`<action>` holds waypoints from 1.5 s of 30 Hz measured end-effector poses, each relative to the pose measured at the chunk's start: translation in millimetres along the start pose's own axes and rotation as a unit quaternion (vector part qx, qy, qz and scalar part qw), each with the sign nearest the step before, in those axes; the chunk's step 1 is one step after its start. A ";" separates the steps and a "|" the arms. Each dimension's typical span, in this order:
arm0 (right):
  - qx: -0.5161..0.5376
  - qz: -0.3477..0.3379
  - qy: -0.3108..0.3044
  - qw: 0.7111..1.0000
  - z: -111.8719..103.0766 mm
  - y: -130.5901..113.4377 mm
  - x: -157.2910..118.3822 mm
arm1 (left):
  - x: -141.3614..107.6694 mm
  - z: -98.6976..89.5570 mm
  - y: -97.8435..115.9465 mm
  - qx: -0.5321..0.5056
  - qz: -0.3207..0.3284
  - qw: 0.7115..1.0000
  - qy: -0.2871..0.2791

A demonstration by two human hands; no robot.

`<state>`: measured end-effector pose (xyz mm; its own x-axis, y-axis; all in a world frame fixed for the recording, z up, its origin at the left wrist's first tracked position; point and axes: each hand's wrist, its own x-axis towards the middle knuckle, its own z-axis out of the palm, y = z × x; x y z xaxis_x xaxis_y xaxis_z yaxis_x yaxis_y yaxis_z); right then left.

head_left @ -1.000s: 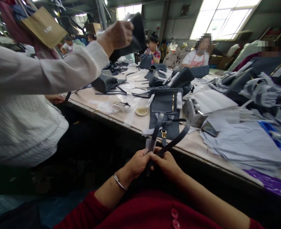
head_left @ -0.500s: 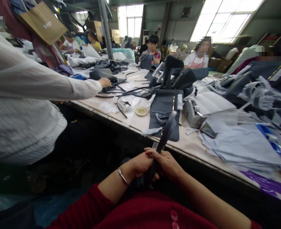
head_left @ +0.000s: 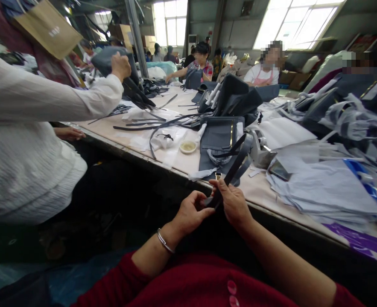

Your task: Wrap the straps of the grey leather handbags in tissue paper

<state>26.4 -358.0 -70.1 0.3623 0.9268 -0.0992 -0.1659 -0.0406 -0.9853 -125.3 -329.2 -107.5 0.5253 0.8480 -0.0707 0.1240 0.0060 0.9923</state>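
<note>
A dark strap (head_left: 235,168), looped over at its upper end, is held in front of me at the table edge. My right hand (head_left: 236,204) is closed around it, thumb on top. Lower down, my left hand (head_left: 191,212) pinches the strap's near end, where a small pale piece shows between the fingers. Just beyond, a dark grey bag (head_left: 215,134) lies flat with a gold zip and white wrapping on its sides. A gold buckle (head_left: 218,175) shows at the bag's near edge, beside my right fingertips.
Left of the bag are a small round dish (head_left: 188,147) and loose straps (head_left: 137,127). A grey tape dispenser (head_left: 261,149), a phone (head_left: 279,169) and white sheets (head_left: 322,187) lie right. A co-worker's hand (head_left: 121,66) lifts a dark bag (head_left: 106,62) at left.
My hands have moved apart and slightly up, and the strap now leans right with its loop opened. The co-worker at left has raised a dark bag off the table.
</note>
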 end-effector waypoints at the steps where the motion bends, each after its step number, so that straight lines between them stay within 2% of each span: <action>1: 0.005 0.004 -0.004 1.000 -0.3 -0.9 -0.7 | 1.5 1.5 -1.3 0.028 0.007 1.000 0.001; 4: 0.032 0.017 -0.009 0.999 -1.9 -2.3 -0.1 | 3.7 2.3 -5.6 0.129 0.043 0.991 -0.016; 6: 0.056 0.023 0.004 0.998 -1.6 -2.4 1.9 | 3.0 2.1 -8.3 0.158 0.056 0.986 -0.022; 9: 0.098 0.041 0.029 0.994 2.0 -3.4 4.9 | 1.0 3.6 -12.4 0.122 0.047 0.991 -0.036; 11: 0.135 0.055 0.035 0.989 5.3 -4.9 6.0 | 0.2 5.5 -15.4 0.107 0.037 0.993 -0.023; 14: 0.172 0.065 0.037 0.982 7.9 -6.8 6.8 | -0.8 6.7 -19.4 0.147 0.030 0.989 -0.007; 17: 0.151 0.049 0.049 0.986 2.2 -7.2 10.2 | -3.9 1.3 -22.8 0.154 0.024 0.987 -0.046; 20: 0.121 0.010 0.080 0.989 -14.2 -7.5 18.8 | -8.4 -13.5 -27.3 0.128 -0.013 0.989 -0.077; 23: 0.108 -0.016 0.097 0.989 -32.9 -5.4 26.9 | -10.0 -31.6 -28.8 0.027 -0.110 0.991 -0.078; 25: 0.093 -0.004 0.061 0.994 -37.7 -0.8 26.5 | -7.6 -38.7 -24.1 -0.087 -0.159 0.981 -0.063; 27: 0.056 0.033 -0.024 0.998 -32.0 5.8 19.5 | -2.7 -38.3 -14.9 -0.161 -0.167 0.972 -0.046; 29: 0.013 0.084 -0.112 0.990 -18.1 12.7 8.2 | 2.3 -31.3 -4.3 -0.169 -0.153 0.972 -0.055; 30: 0.002 0.103 -0.137 0.985 -10.5 15.7 2.7 | 3.8 -26.5 0.0 -0.156 -0.145 0.975 -0.066; 32: 0.000 0.123 -0.141 0.982 0.0 20.1 -5.1 | 3.6 -17.6 4.5 -0.120 -0.129 0.980 -0.088; 35: 0.004 0.111 -0.079 0.991 -5.4 23.6 -4.9 | -4.1 -14.5 -0.8 -0.066 -0.133 0.983 -0.111; 38: -0.013 0.105 -0.013 0.994 -29.8 28.0 3.9 | -11.4 -29.4 -10.9 0.003 -0.150 0.980 -0.131; 40: -0.016 0.099 0.020 0.995 -45.2 32.8 8.5 | -8.6 -48.2 -12.6 0.073 -0.117 0.984 -0.112; 42: -0.012 0.098 0.043 0.994 -53.9 38.0 9.1 | 4.7 -72.2 -7.9 0.120 -0.072 0.988 -0.057; 45: -0.005 0.107 0.058 0.993 -55.9 45.0 4.1 | 41.1 -114.2 6.6 0.135 -0.009 0.989 0.063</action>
